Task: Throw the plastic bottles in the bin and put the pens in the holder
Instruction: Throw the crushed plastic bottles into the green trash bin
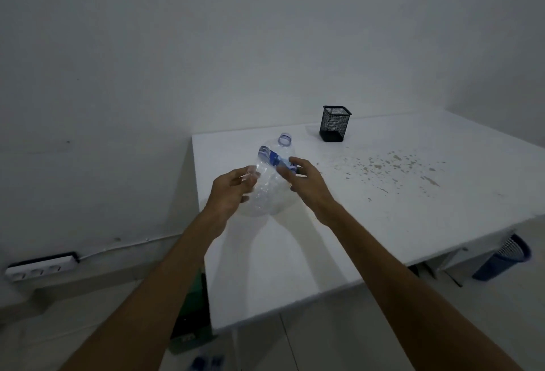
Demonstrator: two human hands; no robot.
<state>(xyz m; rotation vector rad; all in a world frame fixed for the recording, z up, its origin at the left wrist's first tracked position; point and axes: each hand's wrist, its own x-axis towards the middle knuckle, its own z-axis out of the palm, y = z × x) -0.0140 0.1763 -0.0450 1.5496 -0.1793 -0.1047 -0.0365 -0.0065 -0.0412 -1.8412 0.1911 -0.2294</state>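
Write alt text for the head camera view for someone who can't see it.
Two bare hands, left hand and right hand, hold a crumpled clear plastic bottle over a white table. A black mesh pen holder stands farther back, and a blue bin sits on the floor at right.

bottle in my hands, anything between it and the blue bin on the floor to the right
Yes: the white table. The bottle, held by the left hand and right hand, is above its near-left part; the blue bin sits beyond and below its right edge. Nothing else visibly blocks it; the mesh holder stands farther back.
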